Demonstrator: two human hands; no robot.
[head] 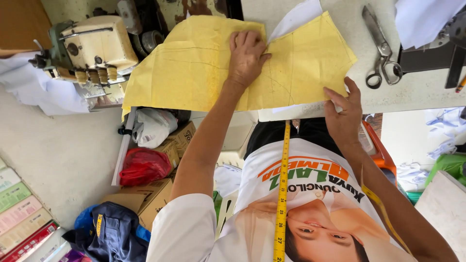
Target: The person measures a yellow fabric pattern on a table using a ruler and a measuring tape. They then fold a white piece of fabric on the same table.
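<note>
Yellow paper pattern (pixel 194 68) under flat left hand (pixel 246 57)

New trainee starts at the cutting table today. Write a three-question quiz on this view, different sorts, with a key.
1. True or false: the left hand lies flat on the yellow paper pattern.
2. Which tool lies on the table to the right of the pattern?
A. scissors
B. an iron
C. a stapler
3. Fill in: the yellow ______ hangs down the front of the person's shirt.

Key:
1. True; the palm presses on the pattern, while the right hand rests at the table's near edge by the pattern's corner.
2. A; metal scissors, lying apart from both hands.
3. Measuring tape.
</note>
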